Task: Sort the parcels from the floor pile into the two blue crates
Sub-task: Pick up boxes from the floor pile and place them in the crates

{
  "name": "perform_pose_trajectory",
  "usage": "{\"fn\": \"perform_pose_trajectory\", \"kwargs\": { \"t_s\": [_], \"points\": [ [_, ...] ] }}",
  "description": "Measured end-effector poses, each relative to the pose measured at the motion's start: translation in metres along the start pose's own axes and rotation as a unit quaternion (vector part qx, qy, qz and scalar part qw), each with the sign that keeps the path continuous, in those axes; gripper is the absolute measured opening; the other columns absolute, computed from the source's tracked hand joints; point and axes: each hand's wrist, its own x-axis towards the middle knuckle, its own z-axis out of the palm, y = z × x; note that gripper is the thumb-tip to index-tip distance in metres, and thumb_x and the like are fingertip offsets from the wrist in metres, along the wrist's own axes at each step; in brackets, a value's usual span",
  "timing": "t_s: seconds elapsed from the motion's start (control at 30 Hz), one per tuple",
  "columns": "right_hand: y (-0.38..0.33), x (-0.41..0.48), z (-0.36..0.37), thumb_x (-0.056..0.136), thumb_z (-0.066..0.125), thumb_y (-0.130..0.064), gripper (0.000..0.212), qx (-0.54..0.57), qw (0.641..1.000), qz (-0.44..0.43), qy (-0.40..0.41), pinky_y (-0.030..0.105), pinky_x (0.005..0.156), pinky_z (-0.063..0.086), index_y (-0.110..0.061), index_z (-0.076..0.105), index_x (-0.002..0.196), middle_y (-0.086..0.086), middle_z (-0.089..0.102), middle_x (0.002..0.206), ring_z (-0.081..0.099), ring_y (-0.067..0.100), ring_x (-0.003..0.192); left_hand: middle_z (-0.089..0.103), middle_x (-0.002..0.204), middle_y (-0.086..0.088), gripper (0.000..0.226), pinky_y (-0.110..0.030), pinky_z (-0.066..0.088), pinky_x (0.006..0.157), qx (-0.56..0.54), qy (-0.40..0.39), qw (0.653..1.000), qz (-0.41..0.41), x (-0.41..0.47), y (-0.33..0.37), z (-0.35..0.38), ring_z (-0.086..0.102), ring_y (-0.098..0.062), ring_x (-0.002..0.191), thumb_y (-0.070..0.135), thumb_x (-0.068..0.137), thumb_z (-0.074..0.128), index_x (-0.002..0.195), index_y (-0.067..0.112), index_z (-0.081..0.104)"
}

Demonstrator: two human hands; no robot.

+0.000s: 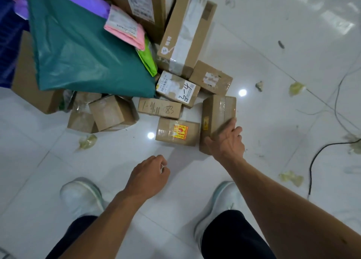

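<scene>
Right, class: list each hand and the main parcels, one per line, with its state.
right hand: grips the taped box
taped box: held, sealed with clear tape
left hand: fingers loosely curled, holding nothing
sticker box: sealed, flat on the floor
teal bag: lying atop the pile
pink mailer: resting on the teal bag

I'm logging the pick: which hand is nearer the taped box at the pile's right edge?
Right. The right hand grips the taped box itself, at its near end. The left hand hangs over the floor to the box's left, nearer the person, not touching it.
</scene>
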Motion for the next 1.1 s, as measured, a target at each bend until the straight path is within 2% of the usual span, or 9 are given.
{"fn": "perform_pose_trajectory", "kwargs": {
  "t_s": [0.23,0.37,0.63,0.77,0.9,1.0,1.1],
  "points": [
    [0.005,-0.056,-0.1,0.074,0.067,-0.06,0.098,0.003,1.0,-0.008,-0.03,0.049,0.079,0.055,-0.023,0.009,0.144,0.006,0.038,0.111,0.054,0.031,0.1,0.066,0.121,0.004,0.027,-0.024,0.044,0.085,0.013,0.007,1.0,0.011,-0.054,0.041,-0.08,0.061,-0.016,0.107,0.032,0.099,0.05,0.121,0.022,0.062],
    [-0.006,-0.109,-0.182,0.076,0.066,-0.061,0.091,-0.028,0.997,-0.051,-0.055,0.047,0.078,0.056,-0.023,0.014,0.14,0.004,0.04,0.113,0.057,0.029,0.098,0.067,0.114,0.002,0.025,-0.031,0.05,0.085,0.03,0.01,0.999,0.024,-0.102,0.078,-0.151,0.061,-0.018,0.1,0.033,0.097,0.05,0.116,0.022,0.063],
    [-0.056,-0.242,-0.329,0.075,0.065,-0.06,0.088,0.004,0.987,-0.125,-0.1,0.04,0.077,0.049,-0.022,0.019,0.14,0.001,0.042,0.116,0.057,0.028,0.101,0.069,0.117,-0.002,0.027,-0.036,0.05,0.093,0.003,0.028,0.999,0.036,-0.228,0.137,-0.275,0.061,-0.025,0.108,0.032,0.097,0.052,0.117,0.02,0.064],
    [-0.091,-0.3,-0.376,0.078,0.065,-0.058,0.092,0.031,0.985,-0.142,-0.096,0.04,0.081,0.048,-0.021,0.017,0.146,0.001,0.043,0.123,0.056,0.026,0.106,0.068,0.117,-0.002,0.026,-0.035,0.049,0.091,-0.008,0.04,0.998,0.041,-0.291,0.14,-0.319,0.06,-0.026,0.11,0.03,0.097,0.051,0.117,0.018,0.064],
    [-0.142,-0.357,-0.421,0.081,0.068,-0.054,0.091,0.058,0.976,-0.185,-0.096,0.034,0.082,0.046,-0.022,0.015,0.149,0.001,0.041,0.134,0.051,0.018,0.106,0.067,0.116,-0.004,0.024,-0.034,0.049,0.089,-0.007,0.059,0.997,0.044,-0.344,0.123,-0.373,0.06,-0.026,0.107,0.031,0.096,0.052,0.113,0.018,0.065],
    [-0.183,-0.389,-0.443,0.078,0.07,-0.059,0.097,0.079,0.973,-0.203,-0.079,0.046,0.098,0.049,-0.026,0.014,0.151,0.002,0.039,0.144,0.051,0.023,0.122,0.07,0.111,-0.006,0.022,-0.037,0.051,0.088,-0.01,0.08,0.995,0.05,-0.364,0.105,-0.416,0.062,-0.028,0.103,0.032,0.094,0.053,0.106,0.02,0.066],
    [-0.23,-0.416,-0.457,0.079,0.069,-0.061,0.101,0.072,0.971,-0.222,-0.052,0.048,0.1,0.049,-0.027,0.01,0.154,0.002,0.036,0.149,0.051,0.027,0.126,0.071,0.107,-0.005,0.02,-0.034,0.049,0.084,-0.024,0.115,0.991,0.056,-0.377,0.081,-0.463,0.063,-0.027,0.102,0.032,0.092,0.054,0.1,0.019,0.067]
  ]
}}
